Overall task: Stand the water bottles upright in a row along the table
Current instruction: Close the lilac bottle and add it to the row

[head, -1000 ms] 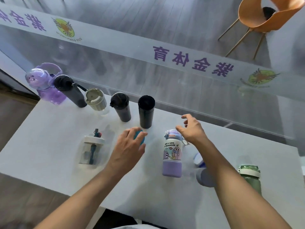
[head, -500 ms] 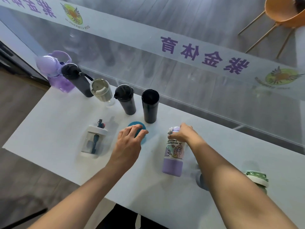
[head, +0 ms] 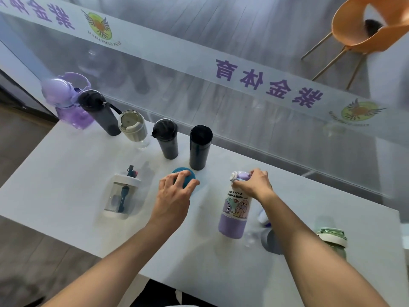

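The teal bottle [head: 184,178] was gripped on top by the left hand [head: 174,196]; the cartoon bottle [head: 235,209] stood mid-tabletop [head: 66,165], its lid held by the right hand [head: 254,185]; five bottles [head: 200,147] were lined up behind.

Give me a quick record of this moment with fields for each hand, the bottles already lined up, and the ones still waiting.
left hand: closed over the teal bottle
right hand: gripping the lid of the cartoon bottle, which stands upright
row by the glass: purple bottle, dark grey bottle, beige-lidded cup, black tumbler, black flask
waiting: clear bottle, green bottle
surface: white table
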The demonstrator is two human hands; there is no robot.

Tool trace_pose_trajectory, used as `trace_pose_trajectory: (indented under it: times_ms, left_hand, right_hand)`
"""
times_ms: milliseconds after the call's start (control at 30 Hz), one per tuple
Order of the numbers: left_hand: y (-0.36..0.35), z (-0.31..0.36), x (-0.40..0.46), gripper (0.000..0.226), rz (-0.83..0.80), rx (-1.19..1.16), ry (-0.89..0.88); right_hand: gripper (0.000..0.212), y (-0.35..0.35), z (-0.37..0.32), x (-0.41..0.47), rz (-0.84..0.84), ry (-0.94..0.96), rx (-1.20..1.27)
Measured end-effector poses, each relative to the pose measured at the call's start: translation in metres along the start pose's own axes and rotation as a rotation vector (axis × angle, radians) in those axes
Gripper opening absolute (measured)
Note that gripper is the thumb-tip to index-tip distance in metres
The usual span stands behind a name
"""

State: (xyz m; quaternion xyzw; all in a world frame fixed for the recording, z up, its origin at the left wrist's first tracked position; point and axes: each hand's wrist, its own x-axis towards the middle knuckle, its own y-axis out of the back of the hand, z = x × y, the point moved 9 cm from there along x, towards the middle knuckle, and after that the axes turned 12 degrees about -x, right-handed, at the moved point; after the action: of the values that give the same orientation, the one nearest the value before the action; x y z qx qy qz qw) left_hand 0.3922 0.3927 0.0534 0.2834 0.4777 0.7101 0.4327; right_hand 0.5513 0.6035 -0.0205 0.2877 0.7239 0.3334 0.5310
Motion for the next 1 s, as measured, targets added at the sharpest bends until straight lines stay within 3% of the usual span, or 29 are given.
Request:
trace_pose_trajectory:
  times_ms: [367, 567, 1000]
  left_hand:
    - [0.002, -0.001, -0.001, 0.064, -0.012, -0.023, -0.001]
    - [0.001, -0.001, -0.001, 0.065, -0.014, -0.035, -0.004]
    - [-0.001, -0.001, 0.0, 0.065, -0.029, -0.03, 0.002]
  right_hand:
    - [0.075, 0.058, -0.033, -0.053, 0.456, 0.349, 0.213]
    - [0.074, 0.049, -0.048, -0.056, 0.489, 0.452, 0.274]
    - [0.074, 0.051, -0.06, -0.04, 0.5, 0.409, 0.279]
